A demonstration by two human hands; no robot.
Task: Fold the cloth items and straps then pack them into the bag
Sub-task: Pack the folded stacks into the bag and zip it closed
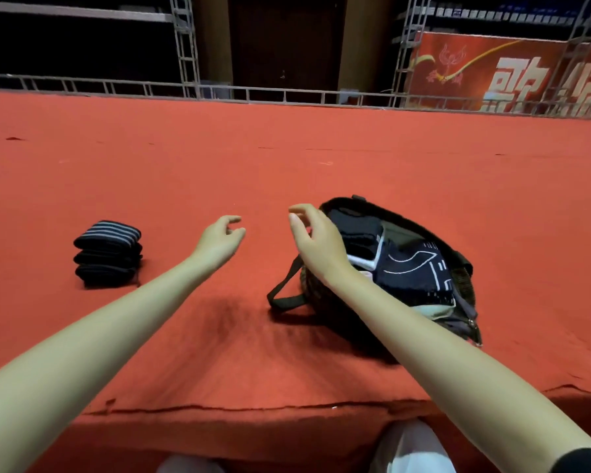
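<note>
A dark open bag (459,268) lies on the red cloth surface at centre right, with folded dark cloth items (413,268) inside, one bearing white line markings. Its strap (284,288) loops out to the left. A folded stack of black straps with grey stripes (108,252) sits on the left. My left hand (220,238) hovers between the stack and the bag, fingers loosely curled, holding nothing. My right hand (313,238) hangs over the bag's left rim, fingers relaxed and empty.
The red covered surface (287,158) stretches far back to a grey metal truss rail (219,92). A red banner with white characters (512,76) stands at the back right. The surface's near edge (253,409) runs just in front of my knees.
</note>
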